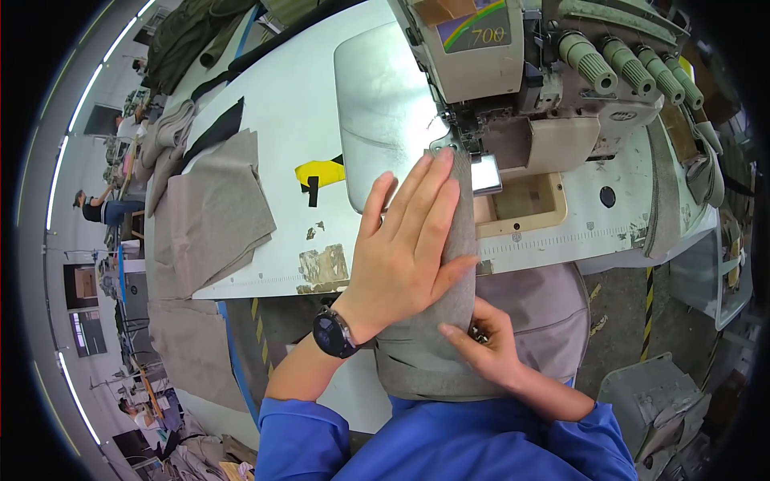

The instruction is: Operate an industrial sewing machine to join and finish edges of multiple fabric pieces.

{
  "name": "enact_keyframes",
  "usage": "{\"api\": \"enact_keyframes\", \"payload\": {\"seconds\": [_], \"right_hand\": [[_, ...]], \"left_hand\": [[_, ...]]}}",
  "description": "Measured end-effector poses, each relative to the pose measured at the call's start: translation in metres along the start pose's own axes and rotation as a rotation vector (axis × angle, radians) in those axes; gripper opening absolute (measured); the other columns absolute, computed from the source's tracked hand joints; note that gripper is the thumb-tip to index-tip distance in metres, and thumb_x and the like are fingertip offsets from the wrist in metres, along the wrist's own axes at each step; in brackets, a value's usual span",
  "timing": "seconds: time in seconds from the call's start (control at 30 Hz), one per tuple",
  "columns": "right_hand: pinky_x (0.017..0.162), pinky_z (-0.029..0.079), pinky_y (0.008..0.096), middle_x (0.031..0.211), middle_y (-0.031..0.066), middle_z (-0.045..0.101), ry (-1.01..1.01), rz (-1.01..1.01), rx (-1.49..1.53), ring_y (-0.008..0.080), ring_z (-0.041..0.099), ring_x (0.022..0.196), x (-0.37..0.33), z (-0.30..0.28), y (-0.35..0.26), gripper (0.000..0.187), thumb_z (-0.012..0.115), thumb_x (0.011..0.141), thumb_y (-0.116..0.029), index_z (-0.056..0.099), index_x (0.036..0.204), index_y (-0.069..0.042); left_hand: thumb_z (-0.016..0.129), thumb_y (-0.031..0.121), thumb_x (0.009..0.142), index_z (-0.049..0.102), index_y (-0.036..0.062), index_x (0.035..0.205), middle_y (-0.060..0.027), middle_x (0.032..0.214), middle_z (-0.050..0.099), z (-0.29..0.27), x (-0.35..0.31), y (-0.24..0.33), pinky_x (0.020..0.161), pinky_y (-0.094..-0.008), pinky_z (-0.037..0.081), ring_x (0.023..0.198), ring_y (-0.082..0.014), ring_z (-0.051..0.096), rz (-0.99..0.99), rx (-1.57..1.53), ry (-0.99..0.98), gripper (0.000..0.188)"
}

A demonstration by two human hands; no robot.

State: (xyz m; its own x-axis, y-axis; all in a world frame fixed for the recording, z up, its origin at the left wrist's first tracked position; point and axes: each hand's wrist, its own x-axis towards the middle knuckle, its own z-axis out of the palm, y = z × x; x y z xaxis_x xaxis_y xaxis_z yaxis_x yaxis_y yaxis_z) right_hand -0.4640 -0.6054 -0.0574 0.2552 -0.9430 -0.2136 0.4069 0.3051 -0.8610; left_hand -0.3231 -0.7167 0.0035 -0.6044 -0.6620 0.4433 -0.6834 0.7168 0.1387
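A long strip of folded grey fabric runs from the sewing machine's presser foot back over the table edge into my lap. My left hand, with a dark watch on its wrist, lies flat on the fabric, fingers stretched toward the foot and thumb to the right. Nearer to me, my right hand is closed on the fabric's right edge, thumb on top. A small dark, shiny thing shows between its fingers, too small to make out. The overlock sewing machine stands just ahead of my fingertips.
Grey fabric pieces lie on the white table at left, near a yellow-and-black scrap. A shiny metal plate adjoins the needle area. An open compartment is right of the fabric. Grey bins stand at right.
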Motion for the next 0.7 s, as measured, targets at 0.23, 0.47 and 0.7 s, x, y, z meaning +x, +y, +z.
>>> {"api": "enact_keyframes", "payload": {"seconds": [0.23,0.47,0.7], "right_hand": [[0.054,0.029,0.0159,0.077,-0.0045,0.053,0.185,-0.105,-0.251,-0.0007,0.039,0.061,0.008,-0.021,0.016,0.013,0.06,0.086,0.0,0.057,0.099,0.001],[0.049,0.024,0.02,0.064,-0.0025,0.039,0.306,-0.27,-0.516,0.0031,0.03,0.052,-0.016,-0.032,0.049,0.016,0.06,0.083,0.005,0.049,0.093,-0.002],[0.053,0.029,0.0182,0.073,0.0007,0.045,0.115,-0.405,-0.656,0.0034,0.039,0.058,-0.023,-0.03,0.041,0.014,0.056,0.085,0.004,0.048,0.095,-0.001]], "left_hand": [[0.058,0.027,0.086,0.043,0.0001,0.129,-0.0184,0.136,0.043,-0.02,-0.006,-0.031,0.1,-0.0447,0.033,0.121,-0.0336,0.047,-0.096,0.002,0.07,0.053],[0.064,0.015,0.081,0.06,-0.0001,0.103,-0.0149,0.098,0.062,-0.079,-0.127,-0.148,0.074,-0.0331,0.048,0.087,-0.0298,0.062,-0.604,0.312,0.025,0.027],[0.061,0.014,0.085,0.064,-0.0012,0.078,0.0027,0.074,0.061,-0.099,-0.152,-0.215,0.06,-0.0252,0.044,0.059,-0.0116,0.056,-0.951,-0.233,-0.04,0.017]]}}
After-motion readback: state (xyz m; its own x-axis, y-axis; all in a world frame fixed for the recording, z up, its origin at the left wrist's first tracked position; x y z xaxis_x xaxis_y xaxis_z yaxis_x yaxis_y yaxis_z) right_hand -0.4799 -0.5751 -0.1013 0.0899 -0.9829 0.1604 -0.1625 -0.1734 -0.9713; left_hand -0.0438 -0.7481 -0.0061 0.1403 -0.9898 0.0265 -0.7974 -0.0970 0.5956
